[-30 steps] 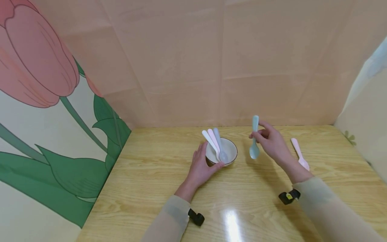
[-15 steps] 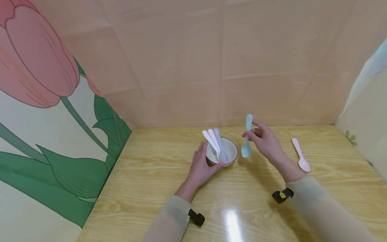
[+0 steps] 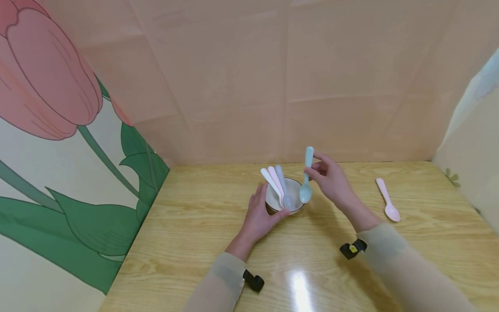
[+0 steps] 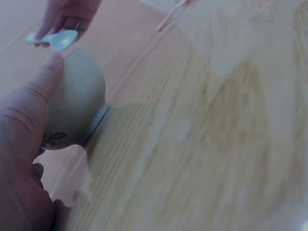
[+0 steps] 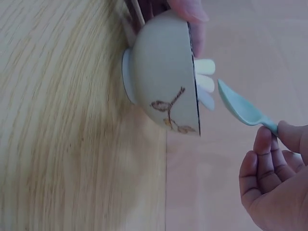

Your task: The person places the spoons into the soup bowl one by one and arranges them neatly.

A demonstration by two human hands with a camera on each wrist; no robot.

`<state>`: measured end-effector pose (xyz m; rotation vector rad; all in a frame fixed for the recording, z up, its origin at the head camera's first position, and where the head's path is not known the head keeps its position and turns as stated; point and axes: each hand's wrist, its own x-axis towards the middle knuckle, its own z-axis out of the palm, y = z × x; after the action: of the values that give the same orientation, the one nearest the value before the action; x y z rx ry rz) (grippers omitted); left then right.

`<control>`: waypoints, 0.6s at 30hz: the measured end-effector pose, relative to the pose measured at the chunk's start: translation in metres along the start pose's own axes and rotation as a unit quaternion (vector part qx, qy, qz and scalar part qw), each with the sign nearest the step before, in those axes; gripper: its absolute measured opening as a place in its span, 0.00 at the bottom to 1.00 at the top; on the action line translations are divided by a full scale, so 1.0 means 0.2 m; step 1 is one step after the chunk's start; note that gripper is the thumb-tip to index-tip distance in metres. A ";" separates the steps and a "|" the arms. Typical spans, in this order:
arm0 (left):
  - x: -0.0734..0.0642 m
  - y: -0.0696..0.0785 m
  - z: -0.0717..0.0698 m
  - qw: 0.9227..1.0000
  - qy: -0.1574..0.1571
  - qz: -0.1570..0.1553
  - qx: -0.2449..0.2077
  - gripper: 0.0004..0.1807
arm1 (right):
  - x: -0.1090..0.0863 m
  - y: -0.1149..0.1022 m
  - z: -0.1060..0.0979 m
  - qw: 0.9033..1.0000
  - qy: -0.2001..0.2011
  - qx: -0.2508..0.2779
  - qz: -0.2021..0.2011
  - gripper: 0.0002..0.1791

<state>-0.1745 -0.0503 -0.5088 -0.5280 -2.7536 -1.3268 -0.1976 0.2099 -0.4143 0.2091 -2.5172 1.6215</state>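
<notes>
A white bowl with a brown rim (image 3: 295,189) stands on the wooden table, and a leafy sprig shows on its outside in the right wrist view. My left hand (image 3: 259,217) holds its left and near side, thumb at the rim. Three spoons lean inside, handles up over the far-left edge: a white spoon (image 3: 269,177), a pink spoon (image 3: 275,177) and a lavender spoon (image 3: 281,177). My right hand (image 3: 332,181) pinches a light-teal spoon (image 3: 305,194) by its handle, bowl end down. In the right wrist view this teal spoon (image 5: 240,107) is just apart from the bowl's rim.
Another pink spoon (image 3: 387,201) lies on the table (image 3: 187,225) to the right. A peach backdrop (image 3: 234,86) rises behind the table's far edge. On the left stands a panel printed with a tulip (image 3: 50,73).
My right hand has moved left with the teal spoon, from right of the bowl to above its right edge. The left hand and the bowl have stayed put.
</notes>
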 end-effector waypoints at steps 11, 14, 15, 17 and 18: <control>0.01 -0.02 0.01 1.000 0.004 0.008 0.003 0.61 | 0.02 0.01 0.11 1.000 -0.016 0.015 0.004 0.41; 0.01 -0.01 0.00 1.000 0.002 0.009 0.003 0.61 | 0.03 0.01 0.13 1.000 -0.014 0.005 0.001 0.41; 0.01 -0.01 0.00 1.000 0.001 0.009 0.004 0.61 | 0.03 0.01 0.14 1.000 -0.015 0.004 0.000 0.41; 0.01 -0.01 0.00 1.000 0.001 0.012 0.002 0.61 | 0.04 0.02 0.15 1.000 -0.015 0.003 -0.001 0.41; 0.01 -0.01 0.00 1.000 0.001 0.012 0.001 0.62 | 0.04 0.02 0.16 1.000 -0.017 0.002 -0.003 0.41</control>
<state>-0.1763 -0.0511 -0.5108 -0.5582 -2.7388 -1.3173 -0.2076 0.1821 -0.4299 0.2464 -2.5364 1.6343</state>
